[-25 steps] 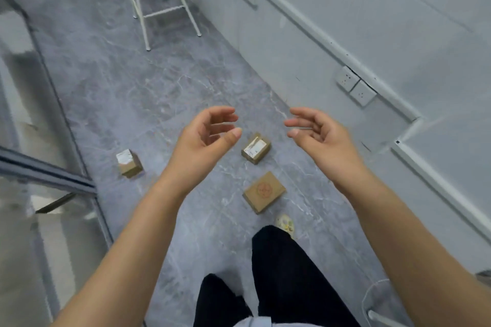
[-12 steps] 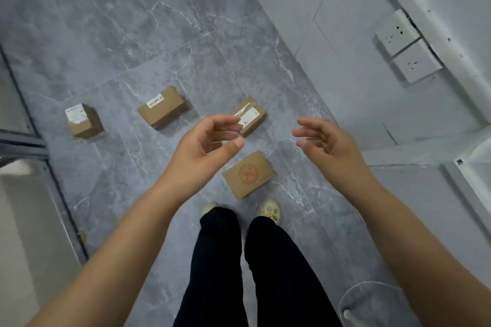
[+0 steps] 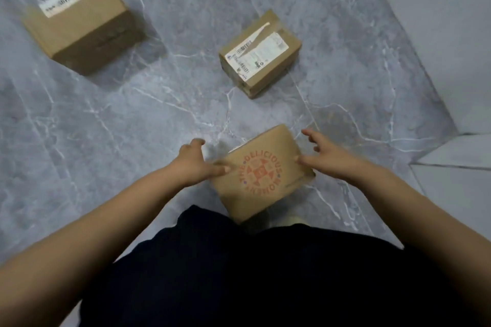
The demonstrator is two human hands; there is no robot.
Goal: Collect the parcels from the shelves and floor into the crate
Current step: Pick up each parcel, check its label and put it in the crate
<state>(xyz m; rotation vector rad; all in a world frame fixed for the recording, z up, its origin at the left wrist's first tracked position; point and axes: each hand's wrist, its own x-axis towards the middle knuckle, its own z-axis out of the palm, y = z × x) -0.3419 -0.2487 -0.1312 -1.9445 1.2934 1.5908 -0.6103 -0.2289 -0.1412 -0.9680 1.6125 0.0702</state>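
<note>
We count three cardboard parcels: one printed parcel (image 3: 279, 146) bearing one round red logo (image 3: 261, 173), and two plain ones, the middle parcel (image 3: 276, 71) with one shipping label (image 3: 256, 54) and the far-left parcel (image 3: 87, 32) with one strip label (image 3: 59, 1). We count two bare hands, one left hand (image 3: 195, 163) and one right hand (image 3: 328, 155).

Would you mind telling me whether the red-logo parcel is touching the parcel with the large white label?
Apart: the head view shows a strip of bare floor between the red-logo parcel and the white-label parcel.
</note>
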